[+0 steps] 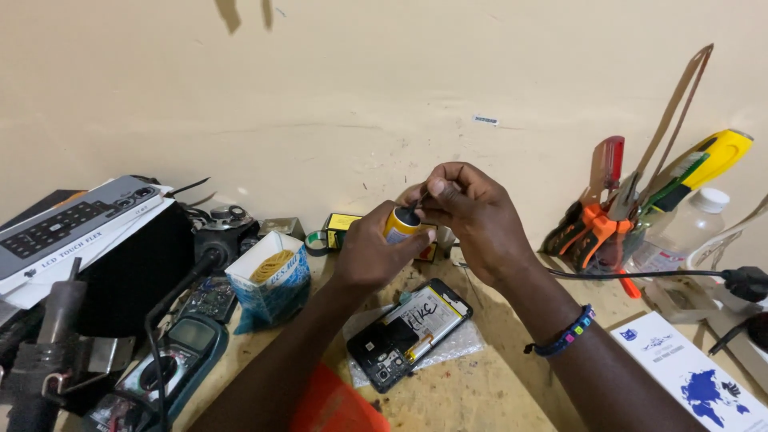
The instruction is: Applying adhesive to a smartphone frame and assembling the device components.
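Head view looking down at a cluttered wooden worktop [496,392] pushed against a cream wall. Both hands are up near the middle. Left hand [372,252] has its grip wrapped around a small yellow tube [399,224] with a pale label, holding it roughly upright, long axis running near-to-far, with the dark nozzle end pointing up and a bit to the right. Right hand [472,212] has a narrow pinch grip right on that black tip [414,211], fingers closed on it.

Just below the hands, flat on the worktop, lies an opened phone [410,332] with its back off, sitting on a clear plastic bag and angled from near-left to far-right; the battery has a white label with dark scrawl on it.

Packaging-wise: a small blue and white carton [272,280] to the left, open at the top with yellow rubber bands inside. Behind the hands, against the wall, a little yellow and black box [342,224]. Far left, a grey and white flat box [72,228] with a picture of a keyboard-like panel sits on top of a black case. Near right corner, a white booklet [696,376] with a blue map shape printed on it.

Also a green multimeter [164,368] near left, and a holder stuffed with orange-handled pliers [596,228] on the right beside a clear bottle [680,232] with a white cap.
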